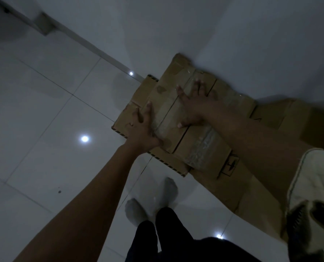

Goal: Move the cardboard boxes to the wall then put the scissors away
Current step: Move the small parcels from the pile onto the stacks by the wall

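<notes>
Up against the wall point(233, 25), my fingers point(196, 86) are spread flat, left hand point(142, 127) and right hand point(193, 103) only pressing the flattened cardboard boxes point(165, 87), so if I let go they could slide out on this glossy tile floor point(44, 91); no scissors in sight.

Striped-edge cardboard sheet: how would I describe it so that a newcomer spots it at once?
Start at the white wall, where flattened cardboard boxes are stacked against it. The striped-edge sheet sits at the stack's left end, under the clear-taped top piece and partly beneath the left hand. It alone has dark diagonal striping along its edges; its neighbours' edges are plain.
</notes>
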A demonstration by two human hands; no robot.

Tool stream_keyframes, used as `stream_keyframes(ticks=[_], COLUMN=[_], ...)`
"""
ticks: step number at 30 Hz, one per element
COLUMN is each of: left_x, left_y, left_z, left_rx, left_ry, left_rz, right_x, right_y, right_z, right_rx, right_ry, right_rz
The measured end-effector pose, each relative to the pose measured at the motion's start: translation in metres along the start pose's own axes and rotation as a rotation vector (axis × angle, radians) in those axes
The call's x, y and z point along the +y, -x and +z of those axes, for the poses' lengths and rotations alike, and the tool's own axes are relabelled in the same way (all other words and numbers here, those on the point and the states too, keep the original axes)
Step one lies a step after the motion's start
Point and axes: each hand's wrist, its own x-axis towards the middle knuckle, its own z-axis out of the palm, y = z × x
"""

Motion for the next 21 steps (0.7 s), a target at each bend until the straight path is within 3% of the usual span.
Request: stream_keyframes(ticks=[5, 9, 13, 18, 21], left_x=[0.007, 0.013, 0.037, 0.063, 0.080], left_y=[0.001, 0.009, 0.028, 0.077, 0.115], left_z=[0.004, 0.007, 0.009, 0.000, -0.012], left_rx=[0.066, 0.090, 0.203, 0.237, 0.207], left_ry=[-0.047, -0.188, -0.414, -0.359, -0.405], left_rz=[-0.026, -0.062, 0.101, 0.307, 0.446], right_x=[-0.007, -0.016, -0.032, -0.067, -0.072], right_y=[0.007, 0.027, 0.067, 0.131, 0.180], right_z=[0.002, 0.014, 0.045, 0.067, 0.065], right_rx=[0.031, 0.163, 0.495, 0.634, 0.697], right_ry=[-0.023, -0.090, -0.348, -0.666, -0.740], right_rz=[0.037, 0.043, 0.023, 0.180, 0.275])
